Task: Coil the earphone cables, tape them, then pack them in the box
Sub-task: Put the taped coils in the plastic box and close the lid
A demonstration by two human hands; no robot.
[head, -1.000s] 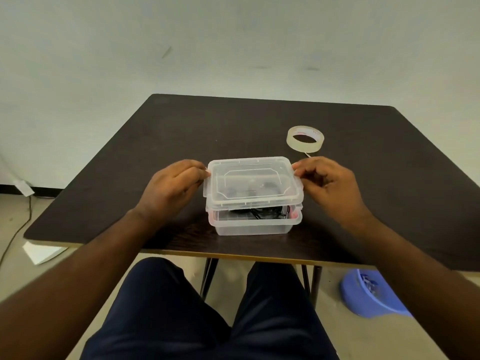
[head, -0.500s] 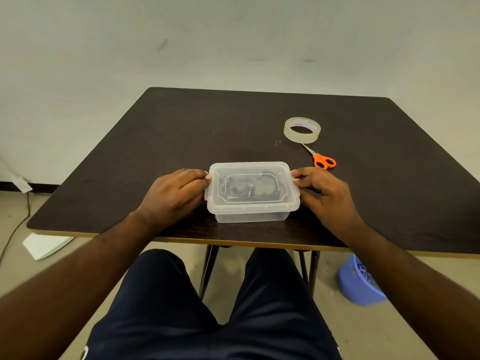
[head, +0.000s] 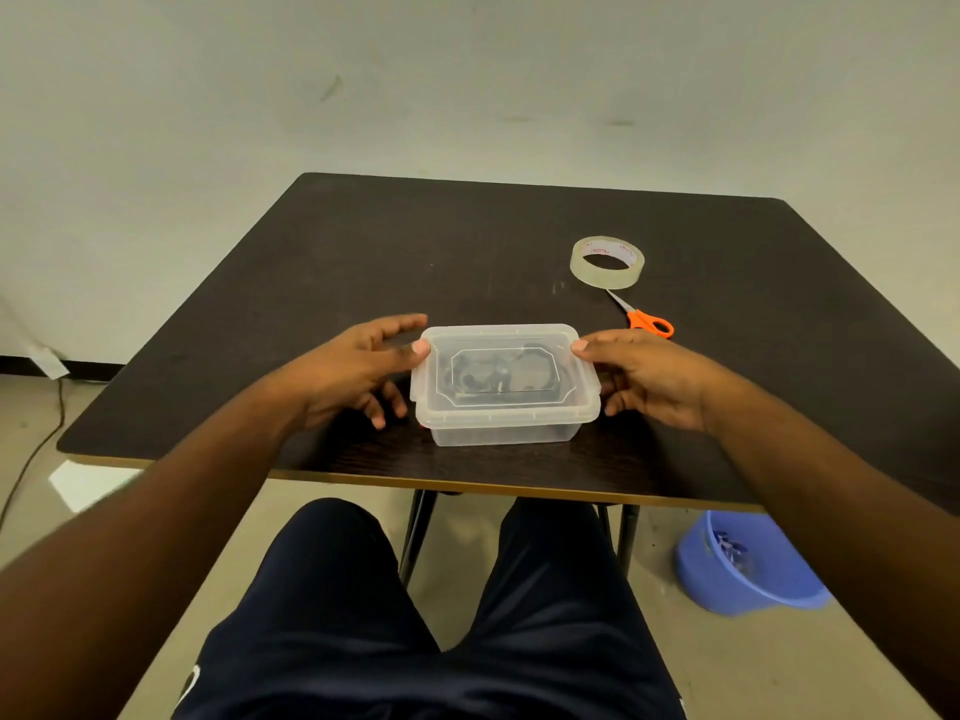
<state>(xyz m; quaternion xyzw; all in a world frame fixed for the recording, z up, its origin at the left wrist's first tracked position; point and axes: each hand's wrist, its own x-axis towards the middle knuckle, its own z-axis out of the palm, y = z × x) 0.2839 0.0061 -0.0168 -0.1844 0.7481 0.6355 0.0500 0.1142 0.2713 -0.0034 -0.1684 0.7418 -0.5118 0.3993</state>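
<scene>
Since half a second ago both hands have loosened at the box: the left hand [head: 358,371] has lifted with its fingers [head: 400,324] now spread, only the thumb tip meeting the lid's upper left corner, and the right hand [head: 649,376] has its fingers loosely parted, the thumb tip at the lid's upper right corner. A second ago the lid sat raised above the tub; now it is seated flat.

The dark bench [head: 363,262] fills the middle of the frame. One clear plastic box [head: 506,418] stands at its centre near the lower edge, closed by one clear lid [head: 498,371]; through it show dark coiled earphone cables [head: 483,376], too blurred to count. At the lower right, on the floor, one blue tub [head: 748,569] holds some small items I cannot identify. Toward the upper right of the bench lies one roll of clear tape [head: 607,262], and just below it one pair of orange-handled scissors [head: 647,320].
</scene>
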